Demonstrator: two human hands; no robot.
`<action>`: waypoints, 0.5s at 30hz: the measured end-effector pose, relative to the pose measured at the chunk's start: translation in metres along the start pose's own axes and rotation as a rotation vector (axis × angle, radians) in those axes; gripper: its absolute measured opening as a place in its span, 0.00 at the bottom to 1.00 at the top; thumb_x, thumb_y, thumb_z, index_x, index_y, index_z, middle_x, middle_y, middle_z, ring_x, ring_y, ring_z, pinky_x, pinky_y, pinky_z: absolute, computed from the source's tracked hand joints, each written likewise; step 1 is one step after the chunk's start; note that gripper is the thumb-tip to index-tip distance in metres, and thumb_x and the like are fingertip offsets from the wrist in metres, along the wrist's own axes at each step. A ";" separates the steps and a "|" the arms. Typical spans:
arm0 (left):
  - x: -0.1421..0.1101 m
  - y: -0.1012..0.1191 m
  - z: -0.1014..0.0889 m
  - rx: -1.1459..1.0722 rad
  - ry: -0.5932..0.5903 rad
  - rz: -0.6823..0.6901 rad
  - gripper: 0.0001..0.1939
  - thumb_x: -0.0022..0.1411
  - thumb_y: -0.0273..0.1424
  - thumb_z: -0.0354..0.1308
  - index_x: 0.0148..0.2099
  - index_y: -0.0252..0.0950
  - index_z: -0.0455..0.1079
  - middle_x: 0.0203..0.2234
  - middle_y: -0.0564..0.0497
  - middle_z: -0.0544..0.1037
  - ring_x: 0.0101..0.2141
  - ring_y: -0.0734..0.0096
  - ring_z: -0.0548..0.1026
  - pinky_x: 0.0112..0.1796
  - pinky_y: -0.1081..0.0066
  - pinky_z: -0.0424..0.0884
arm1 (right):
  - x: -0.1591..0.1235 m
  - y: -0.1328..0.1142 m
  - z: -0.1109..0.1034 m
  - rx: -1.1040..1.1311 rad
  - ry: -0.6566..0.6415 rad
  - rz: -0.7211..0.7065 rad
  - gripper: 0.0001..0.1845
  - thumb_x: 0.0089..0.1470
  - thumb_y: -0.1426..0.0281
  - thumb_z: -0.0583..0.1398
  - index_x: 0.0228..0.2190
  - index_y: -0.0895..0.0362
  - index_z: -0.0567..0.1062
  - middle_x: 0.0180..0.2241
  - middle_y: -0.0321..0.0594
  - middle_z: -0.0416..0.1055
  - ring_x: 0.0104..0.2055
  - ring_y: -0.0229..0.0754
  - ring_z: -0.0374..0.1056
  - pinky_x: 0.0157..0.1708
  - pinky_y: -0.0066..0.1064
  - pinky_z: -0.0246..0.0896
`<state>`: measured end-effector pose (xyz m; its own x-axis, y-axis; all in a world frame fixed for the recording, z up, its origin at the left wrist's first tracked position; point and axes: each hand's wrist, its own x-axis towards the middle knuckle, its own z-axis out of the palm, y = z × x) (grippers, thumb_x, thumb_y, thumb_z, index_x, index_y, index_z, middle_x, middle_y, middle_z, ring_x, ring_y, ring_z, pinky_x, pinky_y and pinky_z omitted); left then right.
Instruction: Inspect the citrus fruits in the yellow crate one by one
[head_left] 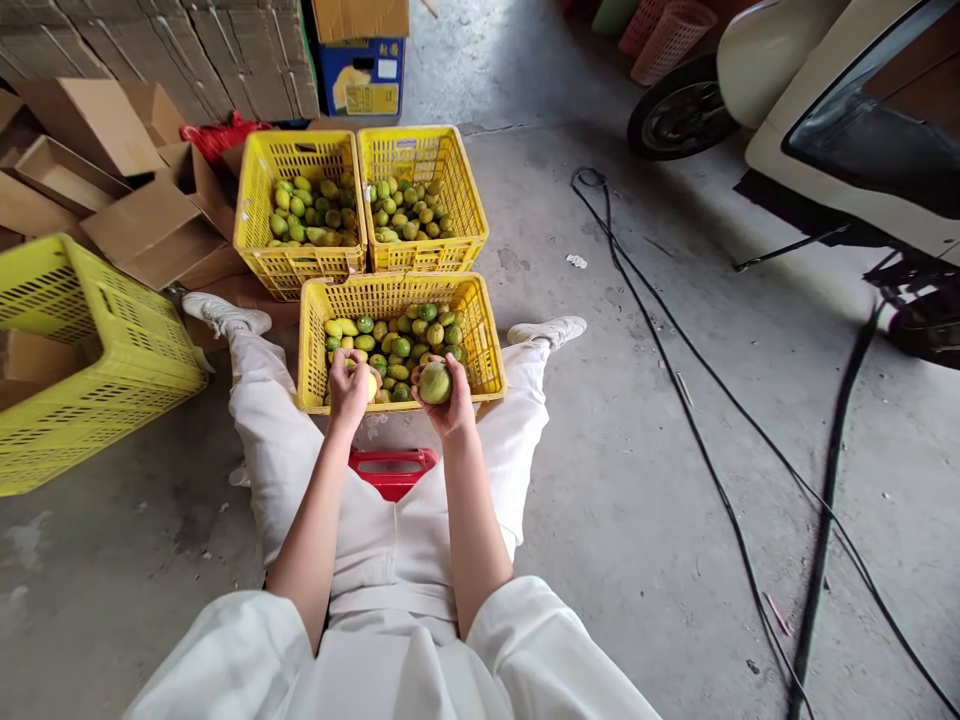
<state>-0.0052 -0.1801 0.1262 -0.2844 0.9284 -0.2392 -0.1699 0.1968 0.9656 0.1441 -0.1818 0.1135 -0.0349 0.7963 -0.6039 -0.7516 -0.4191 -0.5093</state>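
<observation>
Far left, you had a big yellow-green crate (146, 360) on the floor with cardboard inside it, and behind it, what a tumble of brown cartons (154, 225), flaps every which way, lying before a tall cardboard stack (232, 60)! Your left shoe (229, 315) came next, white, toe turned outward near the cartons. Then up came the rear-left crate (300, 262), yellow, with green and yellowish fruit piled on its bottom, and a blue box (386, 72) stood behind it. Now to the action: your left hand (349, 390) was over the near-left part of the front crate (493, 365), its grip closed around a pale yellow fruit (372, 387), most of it hidden by your fingers. Below lay the loose fruit (402, 347), greens and yellows mixed, spread across the front crate between your legs, with a red plastic piece (394, 484) showing just on your side of it. The rear-right crate (471, 205) sat right beside its neighbour, fruit in it too. And your right hand (454, 400), over the near edge of the front crate, had its grip clamped on a rounder green fruit (435, 384), in plain view! Past that came your right shoe (551, 331), then a thin black cord (662, 350), a thicker black cable (842, 410), and a white scooter (772, 150) at far right.
</observation>
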 end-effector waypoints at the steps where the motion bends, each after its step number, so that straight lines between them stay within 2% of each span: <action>1: 0.000 -0.003 -0.001 0.057 0.034 0.029 0.12 0.51 0.25 0.54 0.35 0.43 0.55 0.13 0.62 0.68 0.12 0.75 0.63 0.15 0.76 0.53 | 0.002 0.002 -0.001 -0.039 0.040 0.006 0.15 0.48 0.56 0.64 0.31 0.52 0.72 0.24 0.32 0.73 0.30 0.41 0.74 0.32 0.35 0.75; 5: 0.002 -0.017 -0.010 0.148 0.118 0.065 0.13 0.55 0.21 0.52 0.35 0.43 0.54 0.13 0.63 0.68 0.13 0.74 0.63 0.18 0.75 0.56 | 0.008 0.013 -0.005 -0.173 0.213 -0.060 0.12 0.46 0.58 0.64 0.27 0.53 0.72 0.20 0.33 0.71 0.30 0.45 0.75 0.30 0.36 0.75; 8: 0.007 -0.027 -0.017 0.155 0.115 0.050 0.10 0.59 0.24 0.53 0.37 0.43 0.55 0.15 0.62 0.70 0.16 0.72 0.67 0.21 0.74 0.60 | 0.010 0.016 -0.008 -0.172 0.260 -0.112 0.14 0.47 0.56 0.64 0.27 0.54 0.73 0.22 0.33 0.72 0.29 0.43 0.73 0.30 0.35 0.75; 11: 0.013 -0.034 -0.019 0.058 0.119 -0.023 0.07 0.65 0.35 0.54 0.41 0.42 0.59 0.20 0.57 0.73 0.22 0.69 0.73 0.26 0.73 0.66 | 0.010 0.015 -0.009 -0.054 0.199 -0.165 0.15 0.47 0.55 0.64 0.31 0.54 0.75 0.29 0.33 0.75 0.31 0.39 0.72 0.33 0.32 0.75; 13: 0.017 -0.036 -0.018 -0.034 0.114 -0.081 0.12 0.66 0.44 0.53 0.43 0.42 0.61 0.22 0.55 0.75 0.25 0.68 0.75 0.28 0.72 0.68 | 0.010 0.012 -0.008 0.041 0.113 -0.161 0.14 0.46 0.59 0.64 0.34 0.53 0.75 0.32 0.33 0.76 0.33 0.39 0.73 0.34 0.31 0.74; 15: 0.019 -0.035 -0.017 -0.120 0.105 -0.143 0.15 0.66 0.46 0.53 0.46 0.42 0.61 0.23 0.55 0.75 0.26 0.68 0.76 0.28 0.72 0.69 | 0.010 0.010 -0.008 0.073 0.045 -0.153 0.14 0.44 0.62 0.65 0.35 0.52 0.75 0.34 0.32 0.76 0.35 0.39 0.74 0.33 0.31 0.73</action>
<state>-0.0203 -0.1749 0.0864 -0.3452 0.8543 -0.3886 -0.3247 0.2798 0.9035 0.1417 -0.1811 0.0977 0.1123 0.8274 -0.5503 -0.7917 -0.2602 -0.5527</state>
